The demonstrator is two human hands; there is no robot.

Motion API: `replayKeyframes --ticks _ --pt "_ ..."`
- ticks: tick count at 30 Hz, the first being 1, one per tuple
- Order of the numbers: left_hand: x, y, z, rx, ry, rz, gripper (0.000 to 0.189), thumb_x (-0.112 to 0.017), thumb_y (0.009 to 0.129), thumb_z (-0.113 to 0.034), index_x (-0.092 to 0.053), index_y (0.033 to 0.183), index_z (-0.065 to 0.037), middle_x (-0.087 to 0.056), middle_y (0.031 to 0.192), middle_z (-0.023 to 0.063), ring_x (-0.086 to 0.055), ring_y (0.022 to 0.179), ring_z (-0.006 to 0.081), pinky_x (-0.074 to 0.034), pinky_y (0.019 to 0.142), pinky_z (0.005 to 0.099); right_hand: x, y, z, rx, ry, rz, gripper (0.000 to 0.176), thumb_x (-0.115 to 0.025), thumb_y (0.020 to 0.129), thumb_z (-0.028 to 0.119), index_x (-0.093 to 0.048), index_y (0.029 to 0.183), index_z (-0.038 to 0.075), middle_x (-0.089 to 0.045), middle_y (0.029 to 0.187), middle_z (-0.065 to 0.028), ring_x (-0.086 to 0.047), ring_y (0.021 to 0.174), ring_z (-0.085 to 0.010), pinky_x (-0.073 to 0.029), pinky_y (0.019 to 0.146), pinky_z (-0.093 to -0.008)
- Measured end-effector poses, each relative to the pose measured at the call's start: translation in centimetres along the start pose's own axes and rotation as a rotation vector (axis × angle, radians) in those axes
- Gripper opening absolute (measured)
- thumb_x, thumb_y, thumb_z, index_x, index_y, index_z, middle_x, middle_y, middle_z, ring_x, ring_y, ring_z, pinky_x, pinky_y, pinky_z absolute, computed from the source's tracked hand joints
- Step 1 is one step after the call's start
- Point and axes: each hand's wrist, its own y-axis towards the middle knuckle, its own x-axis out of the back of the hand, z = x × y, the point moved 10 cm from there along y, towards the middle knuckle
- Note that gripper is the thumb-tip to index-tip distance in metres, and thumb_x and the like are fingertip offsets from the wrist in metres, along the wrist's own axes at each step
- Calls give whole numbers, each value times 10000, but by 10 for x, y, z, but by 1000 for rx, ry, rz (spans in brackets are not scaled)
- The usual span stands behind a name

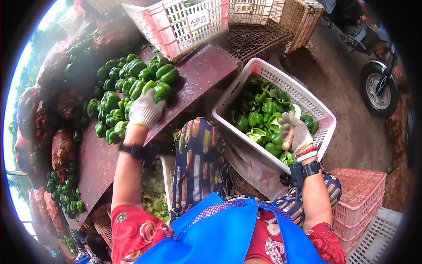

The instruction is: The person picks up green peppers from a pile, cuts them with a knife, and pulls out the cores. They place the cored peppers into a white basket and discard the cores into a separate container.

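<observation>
On the reddish-brown tabletop point(193, 88), a heap of green bell peppers point(116, 102) spreads out under my left hand point(147, 111). That hand wears a pale knit glove, and its fingers are closed around a green bell pepper point(163, 91) at the near side of the heap. My right hand point(299, 131), also gloved, is wrapped round a wooden-handled tool point(288, 140) with a pale, curved end showing past the fingers. It hangs over a white plastic crate point(323, 115) holding green bell peppers point(269, 107), some cut open.
Filled mesh sacks point(66, 152) stand left of the table. White and pink crates point(173, 31) are at the back. A pink crate point(358, 198) sits by my right elbow. A container of pale green scraps point(154, 189) is beside my left knee. A wheeled vehicle point(379, 88) stands far right.
</observation>
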Motion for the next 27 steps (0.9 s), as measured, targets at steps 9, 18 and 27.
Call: replayKeyframes --ticks 9,18,27 --pt "-19 64 -24 108 -79 136 444 -686 840 -314 -676 1150 3 -742 1110 246 -726 1073 357 -556 948 423 -43 -22 16 82 66 51 425 -638 1042 358 -596 1295 19 -642 1019 -93 -578 693 -86 -544 587 -226" --pt "31 -62 -255 -419 -833 567 521 -822 865 -213 -638 1302 2 -714 1096 87 -681 997 130 -565 855 294 -142 -85 42 482 -152 635 716 -667 1041 276 -311 1644 128 -612 1346 -87 -612 993 -75 -521 737 -185" --pt "-51 -93 -304 -199 -1306 783 530 -725 989 -319 -554 1393 -22 -657 1132 32 -606 913 94 -506 818 262 -73 -61 34 381 -201 242 650 -677 997 459 -513 1479 54 -668 1057 -80 -623 621 -96 -474 459 -224"
